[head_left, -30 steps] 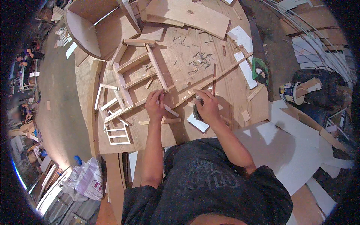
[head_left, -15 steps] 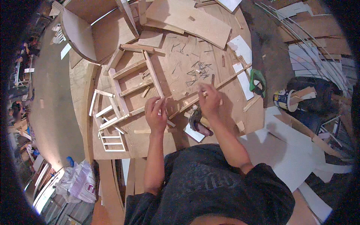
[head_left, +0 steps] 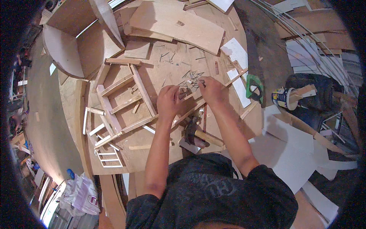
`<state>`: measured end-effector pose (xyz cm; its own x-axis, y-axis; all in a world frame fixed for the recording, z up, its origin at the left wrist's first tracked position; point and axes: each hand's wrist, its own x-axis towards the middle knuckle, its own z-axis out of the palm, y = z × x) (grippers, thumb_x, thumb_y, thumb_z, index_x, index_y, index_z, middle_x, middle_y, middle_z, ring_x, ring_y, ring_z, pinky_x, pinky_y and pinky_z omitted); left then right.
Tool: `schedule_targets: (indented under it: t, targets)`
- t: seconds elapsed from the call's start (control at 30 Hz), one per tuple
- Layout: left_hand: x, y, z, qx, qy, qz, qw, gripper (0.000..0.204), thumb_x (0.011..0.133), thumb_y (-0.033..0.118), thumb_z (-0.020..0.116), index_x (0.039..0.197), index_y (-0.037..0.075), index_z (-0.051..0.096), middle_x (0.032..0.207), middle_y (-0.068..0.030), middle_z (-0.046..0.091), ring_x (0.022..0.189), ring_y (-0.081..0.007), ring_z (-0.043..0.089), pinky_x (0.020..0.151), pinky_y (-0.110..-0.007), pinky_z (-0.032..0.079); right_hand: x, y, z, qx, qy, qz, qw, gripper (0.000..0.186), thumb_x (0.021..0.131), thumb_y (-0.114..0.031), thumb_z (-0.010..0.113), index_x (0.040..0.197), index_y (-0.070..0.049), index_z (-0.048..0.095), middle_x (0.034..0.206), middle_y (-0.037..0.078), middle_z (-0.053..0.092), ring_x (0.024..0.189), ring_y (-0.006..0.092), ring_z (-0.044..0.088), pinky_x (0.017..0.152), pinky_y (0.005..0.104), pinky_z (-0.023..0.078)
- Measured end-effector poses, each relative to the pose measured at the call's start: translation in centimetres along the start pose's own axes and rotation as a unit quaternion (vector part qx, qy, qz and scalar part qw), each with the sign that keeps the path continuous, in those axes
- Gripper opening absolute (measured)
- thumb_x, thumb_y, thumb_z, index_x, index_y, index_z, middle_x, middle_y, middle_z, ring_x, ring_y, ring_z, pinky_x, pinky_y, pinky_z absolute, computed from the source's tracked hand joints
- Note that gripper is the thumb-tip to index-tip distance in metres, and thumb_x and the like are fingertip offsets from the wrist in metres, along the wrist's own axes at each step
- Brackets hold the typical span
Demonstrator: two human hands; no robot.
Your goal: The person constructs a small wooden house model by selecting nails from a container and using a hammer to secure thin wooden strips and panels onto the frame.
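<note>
A loose pile of nails [head_left: 193,76] lies on the wooden tabletop [head_left: 160,78]. My right hand [head_left: 211,91] is at the pile's near edge, its fingers pinched; a small dark bit shows at the fingertips, too small to name. My left hand [head_left: 167,102] hovers just left of it, fingers curled together; what they hold, if anything, is hidden. Beneath my hands a long thin wood strip [head_left: 230,81] runs diagonally. To the left lies a wooden frame [head_left: 144,90] with crossbars. Close to my body rests a dark-headed tool with a wooden handle [head_left: 209,137], perhaps a hammer.
A curved wooden box piece [head_left: 63,51] stands at the far left, beside flat boards [head_left: 179,26]. Small white-edged frames [head_left: 110,154] lie at the near left. On the right are a green-handled tool [head_left: 253,88], a bucket [head_left: 284,98] with wood scraps, and white sheets [head_left: 289,152].
My right hand has moved up to the nails. My left hand has left the wooden frame's corner and come right, nearer the right hand. The whole view has shifted slightly.
</note>
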<state>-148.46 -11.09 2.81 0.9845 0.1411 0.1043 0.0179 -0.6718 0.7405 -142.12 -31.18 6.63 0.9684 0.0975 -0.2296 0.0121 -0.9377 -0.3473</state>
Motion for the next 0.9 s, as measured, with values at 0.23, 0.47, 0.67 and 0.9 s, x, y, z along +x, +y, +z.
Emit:
schedule_targets:
  t: [0.23, 0.47, 0.67, 0.9]
  targets:
    - [0.9, 0.9, 1.0, 0.007, -0.046, -0.010, 0.999, 0.019, 0.093, 0.011, 0.070, 0.110, 0.006, 0.077, 0.106, -0.0139, 0.073, 0.102, -0.0349, 0.068, 0.090, -0.044, 0.055, 1.2, 3.3, 4.9, 0.072, 0.043, -0.020, 0.996, 0.023, 0.086, -0.014, 0.080, 0.107, -0.005, 0.076, 0.099, 0.018, 0.074, 0.093, 0.0385, 0.071, 0.083, 0.0476, 0.056]
    - [-0.4, 1.7, -0.2, -0.025, -0.061, -0.024, 0.998, 0.021, 0.099, 0.021, 0.066, 0.109, 0.006, 0.077, 0.112, -0.0172, 0.073, 0.108, -0.0387, 0.067, 0.097, -0.047, 0.052, 1.1, 4.8, 4.5, 0.036, 0.038, -0.103, 0.993, 0.025, 0.095, -0.026, 0.069, 0.111, -0.006, 0.072, 0.107, 0.017, 0.073, 0.100, 0.0379, 0.072, 0.085, 0.0488, 0.058]
    - [-3.2, 3.3, -2.7, -0.053, 0.021, -0.006, 0.998, 0.014, 0.094, 0.010, 0.071, 0.106, 0.004, 0.076, 0.104, -0.0132, 0.071, 0.101, -0.0350, 0.066, 0.092, -0.044, 0.052, -3.6, -1.6, -2.8, 0.043, -0.017, 0.125, 0.991, 0.014, 0.098, -0.013, 0.071, 0.108, -0.004, 0.072, 0.102, 0.016, 0.076, 0.096, 0.0330, 0.074, 0.086, 0.0407, 0.057]
    - [-10.9, 3.7, -7.1, -0.089, 0.095, -0.011, 0.991, 0.017, 0.092, 0.004, 0.073, 0.108, 0.002, 0.077, 0.103, -0.0129, 0.072, 0.102, -0.0320, 0.068, 0.092, -0.041, 0.053, -9.9, -1.3, 3.3, 0.436, 0.073, 0.026, 0.897, 0.027, 0.095, -0.015, 0.076, 0.117, -0.001, 0.070, 0.095, 0.012, 0.077, 0.086, 0.0213, 0.075, 0.080, 0.0349, 0.059]
